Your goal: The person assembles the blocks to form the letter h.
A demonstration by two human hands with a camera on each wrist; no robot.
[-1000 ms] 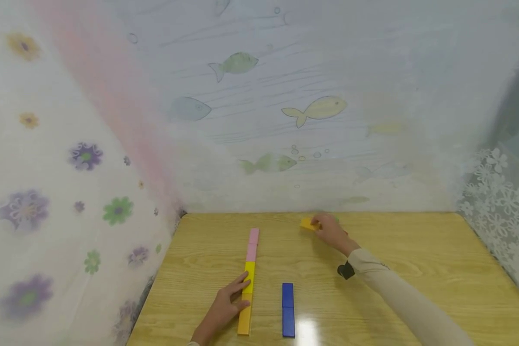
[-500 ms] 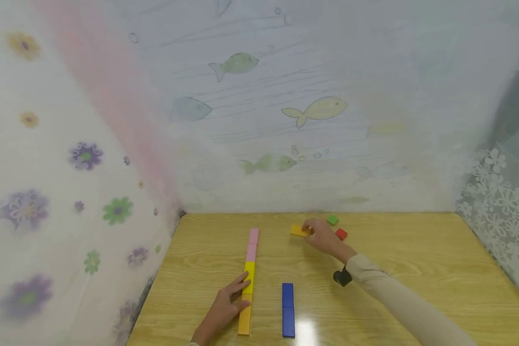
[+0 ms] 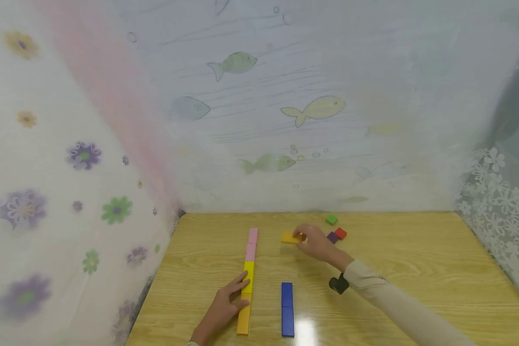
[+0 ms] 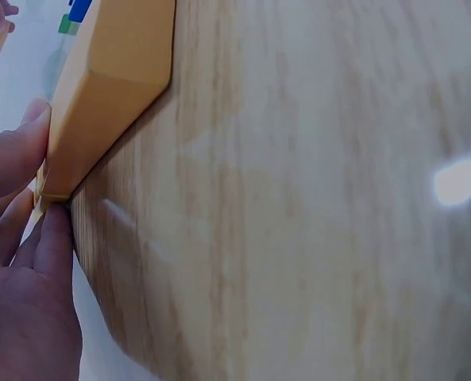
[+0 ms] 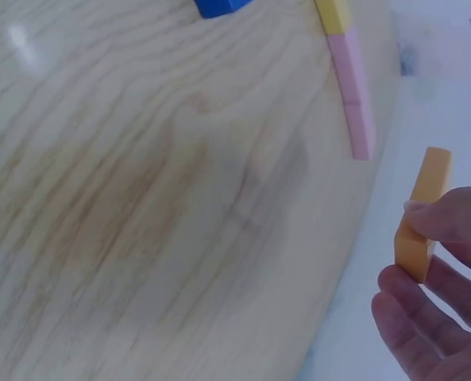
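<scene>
In the head view a straight row lies on the table: two pink blocks [image 3: 251, 244], a yellow block [image 3: 249, 270] and an orange block [image 3: 243, 321] at the near end. My left hand [image 3: 225, 305] rests along this row from the left, fingertips on the yellow block and thumb on the orange one. My right hand [image 3: 317, 245] pinches a second orange block [image 3: 289, 237] between thumb and fingers, held above the table right of the pink end. The right wrist view shows that held orange block [image 5: 426, 206] with the thumb across its broad face.
Two blue blocks [image 3: 287, 310] lie end to end right of the row on the wooden table [image 3: 393, 288]. At the back are a green block [image 3: 331, 219], a red block [image 3: 340, 233] and a dark purple block [image 3: 332, 237]. A fish-patterned wall [image 3: 324, 187] stands behind the table.
My right hand has carried the orange block left and a little nearer, away from the back blocks. The green, red and purple blocks have come into sight. My left hand stays put.
</scene>
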